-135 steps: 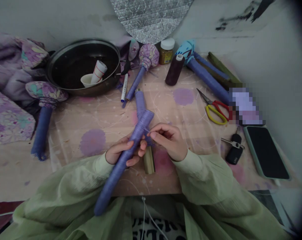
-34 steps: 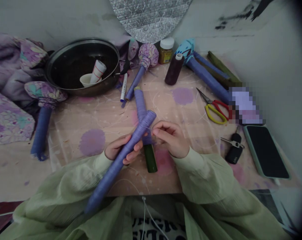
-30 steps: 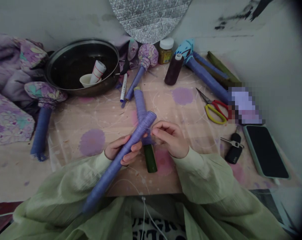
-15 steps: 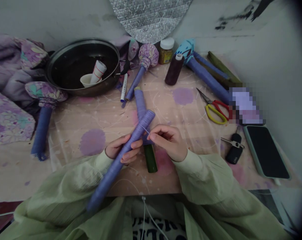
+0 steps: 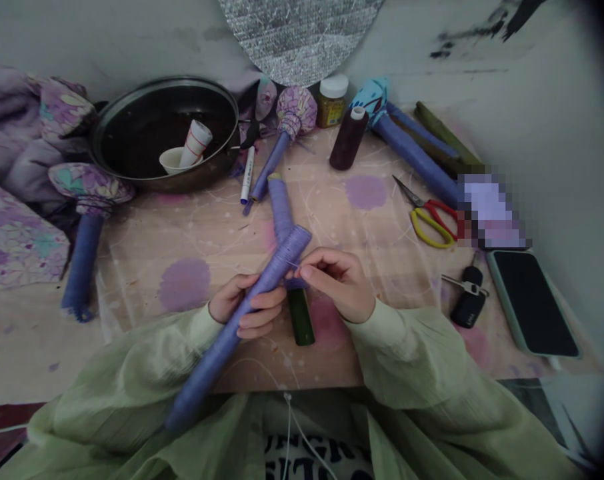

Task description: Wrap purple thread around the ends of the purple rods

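Observation:
My left hand [image 5: 255,307] is wrapped round a long stick wound with purple thread [image 5: 222,343], which slants from my lap up to the right. Close to its upper end, my right hand [image 5: 339,283] pinches a thin strand of thread [image 5: 293,265] running off the winding. Beneath the stick, a second purple-wound stick [image 5: 281,207] lies on the table, its bare dark green end [image 5: 301,317] pointing towards me. The held stick crosses over it and hides part of it.
Behind stand a black pan [image 5: 132,150] holding paper cups, a marker [image 5: 248,175], a dark bottle [image 5: 349,140] and a lidded jar [image 5: 331,103]. To the right lie scissors [image 5: 427,217], keys [image 5: 469,307] and a phone [image 5: 535,303]. A cloth-headed purple stick [image 5: 85,260] lies left.
The held stick has shifted slightly, its lower end swinging left and its top dipping a little. My left fingers have moved along with it; my right hand has stayed almost still.

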`<action>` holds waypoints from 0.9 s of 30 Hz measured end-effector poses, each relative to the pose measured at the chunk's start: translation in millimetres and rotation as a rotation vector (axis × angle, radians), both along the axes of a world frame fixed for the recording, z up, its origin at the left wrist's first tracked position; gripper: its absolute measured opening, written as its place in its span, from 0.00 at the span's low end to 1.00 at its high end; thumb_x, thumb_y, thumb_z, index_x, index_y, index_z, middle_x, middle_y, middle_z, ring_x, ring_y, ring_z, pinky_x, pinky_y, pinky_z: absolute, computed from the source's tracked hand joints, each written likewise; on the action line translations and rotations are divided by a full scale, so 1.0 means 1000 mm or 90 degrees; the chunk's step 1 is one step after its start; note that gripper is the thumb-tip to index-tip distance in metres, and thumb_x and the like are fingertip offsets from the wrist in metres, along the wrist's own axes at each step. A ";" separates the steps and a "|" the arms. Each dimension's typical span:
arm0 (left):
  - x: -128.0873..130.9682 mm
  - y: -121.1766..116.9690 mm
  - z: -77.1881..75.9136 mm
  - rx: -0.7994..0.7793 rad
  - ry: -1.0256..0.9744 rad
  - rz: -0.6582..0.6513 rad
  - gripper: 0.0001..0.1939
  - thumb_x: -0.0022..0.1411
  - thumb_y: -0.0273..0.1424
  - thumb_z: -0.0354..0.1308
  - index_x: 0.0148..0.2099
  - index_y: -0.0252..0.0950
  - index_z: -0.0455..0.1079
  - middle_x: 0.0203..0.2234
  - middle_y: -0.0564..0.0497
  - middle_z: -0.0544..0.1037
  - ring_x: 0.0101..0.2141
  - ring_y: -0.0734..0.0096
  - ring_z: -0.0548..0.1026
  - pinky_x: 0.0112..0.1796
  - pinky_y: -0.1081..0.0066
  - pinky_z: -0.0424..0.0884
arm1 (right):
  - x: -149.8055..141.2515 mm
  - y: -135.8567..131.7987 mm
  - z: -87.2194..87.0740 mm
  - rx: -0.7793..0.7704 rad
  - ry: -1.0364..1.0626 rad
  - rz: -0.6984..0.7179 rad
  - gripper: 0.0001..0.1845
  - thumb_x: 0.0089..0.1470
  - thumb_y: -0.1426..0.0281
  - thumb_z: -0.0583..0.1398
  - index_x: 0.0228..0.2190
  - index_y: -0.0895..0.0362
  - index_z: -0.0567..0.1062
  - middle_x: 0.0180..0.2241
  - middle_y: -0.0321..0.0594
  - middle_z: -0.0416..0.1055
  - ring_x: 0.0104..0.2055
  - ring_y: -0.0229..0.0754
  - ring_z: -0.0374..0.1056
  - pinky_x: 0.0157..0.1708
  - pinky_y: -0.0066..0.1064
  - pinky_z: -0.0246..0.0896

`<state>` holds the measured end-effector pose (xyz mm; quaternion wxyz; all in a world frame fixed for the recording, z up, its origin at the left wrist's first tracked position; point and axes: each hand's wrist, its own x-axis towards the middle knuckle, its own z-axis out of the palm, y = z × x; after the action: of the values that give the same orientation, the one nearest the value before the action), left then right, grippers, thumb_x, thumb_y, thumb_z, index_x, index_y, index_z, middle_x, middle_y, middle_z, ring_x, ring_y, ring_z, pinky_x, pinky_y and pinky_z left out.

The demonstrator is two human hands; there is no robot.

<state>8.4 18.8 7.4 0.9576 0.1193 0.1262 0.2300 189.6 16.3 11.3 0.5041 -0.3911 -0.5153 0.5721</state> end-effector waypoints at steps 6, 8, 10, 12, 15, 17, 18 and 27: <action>-0.002 -0.003 -0.002 0.029 -0.044 -0.017 0.08 0.58 0.30 0.58 0.40 0.32 0.69 0.16 0.61 0.54 0.10 0.88 0.45 0.09 0.85 0.52 | -0.001 0.000 0.001 -0.028 0.025 0.010 0.10 0.49 0.65 0.63 0.22 0.57 0.74 0.18 0.32 0.68 0.20 0.31 0.60 0.21 0.26 0.55; -0.002 -0.001 -0.001 0.034 -0.034 -0.017 0.08 0.57 0.29 0.59 0.40 0.33 0.69 0.16 0.61 0.55 0.11 0.87 0.46 0.09 0.86 0.54 | -0.001 0.001 0.001 -0.031 0.035 0.011 0.10 0.49 0.65 0.63 0.22 0.57 0.74 0.16 0.30 0.64 0.18 0.30 0.56 0.19 0.25 0.53; -0.002 0.000 0.000 0.024 0.012 -0.006 0.09 0.56 0.27 0.59 0.41 0.33 0.69 0.18 0.59 0.60 0.13 0.86 0.52 0.09 0.86 0.55 | -0.001 0.001 0.001 -0.029 0.044 0.008 0.09 0.49 0.66 0.63 0.22 0.58 0.74 0.15 0.29 0.63 0.18 0.29 0.56 0.19 0.25 0.54; -0.001 0.001 0.002 0.014 0.080 0.028 0.12 0.54 0.26 0.61 0.43 0.33 0.69 0.23 0.55 0.65 0.17 0.83 0.59 0.09 0.88 0.54 | -0.001 0.001 0.001 -0.027 0.046 0.007 0.09 0.49 0.67 0.63 0.22 0.58 0.74 0.15 0.29 0.64 0.18 0.29 0.58 0.19 0.24 0.56; 0.001 0.000 0.002 0.030 0.142 0.081 0.18 0.51 0.27 0.62 0.46 0.34 0.68 0.29 0.52 0.69 0.24 0.79 0.65 0.09 0.89 0.51 | -0.001 0.000 0.001 -0.020 0.052 0.012 0.08 0.49 0.68 0.63 0.22 0.58 0.74 0.18 0.32 0.69 0.21 0.31 0.65 0.22 0.24 0.61; 0.004 0.000 -0.001 0.056 0.157 0.116 0.20 0.47 0.28 0.65 0.45 0.34 0.69 0.31 0.50 0.70 0.27 0.78 0.67 0.12 0.88 0.55 | -0.001 -0.001 0.001 -0.011 0.054 0.015 0.08 0.49 0.68 0.63 0.23 0.58 0.74 0.20 0.34 0.73 0.23 0.32 0.69 0.24 0.24 0.64; 0.006 -0.001 -0.003 0.069 0.162 0.134 0.20 0.46 0.28 0.66 0.44 0.33 0.70 0.31 0.50 0.70 0.29 0.77 0.67 0.15 0.87 0.59 | -0.002 -0.001 0.001 -0.006 0.054 0.016 0.08 0.49 0.68 0.63 0.23 0.58 0.74 0.21 0.35 0.74 0.24 0.32 0.70 0.24 0.24 0.65; 0.009 -0.001 -0.018 0.125 0.177 0.158 0.16 0.45 0.33 0.67 0.36 0.30 0.74 0.26 0.48 0.73 0.29 0.73 0.69 0.25 0.78 0.65 | -0.001 0.000 0.002 -0.018 0.068 0.006 0.08 0.49 0.67 0.63 0.22 0.58 0.73 0.16 0.31 0.69 0.17 0.29 0.62 0.17 0.22 0.58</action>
<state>17.3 18.2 -10.2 0.8789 0.2264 0.2481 0.3388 188.3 15.9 12.8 0.5226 -0.3648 -0.4814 0.6018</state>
